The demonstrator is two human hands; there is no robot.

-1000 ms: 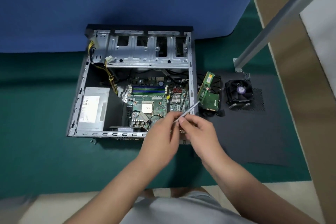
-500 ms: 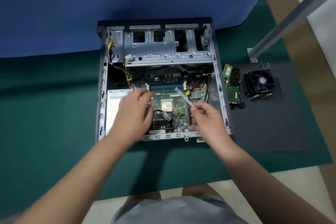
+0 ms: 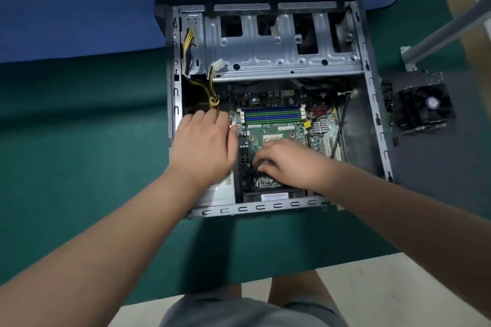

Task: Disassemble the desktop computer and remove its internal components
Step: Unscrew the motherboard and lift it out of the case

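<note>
Both hands (image 3: 203,141) (image 3: 289,164) moved deeper into case (image 3: 372,114) (motherboard (image 3: 273,130)).

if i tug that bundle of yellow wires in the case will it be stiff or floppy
Probably floppy: the yellow wires sag in loose curves from the metal frame. Likely light, being thin strands. They seem tied together low down, so they would probably move as one bunch.

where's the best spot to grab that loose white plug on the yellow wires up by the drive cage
Pinch the white plug by its two flat sides, coming from above and from the case's left wall. It sticks up free over the lip of the drive cage, with its yellow wires trailing down toward the left hand. Holding the rigid shell should spare the wires.
</note>
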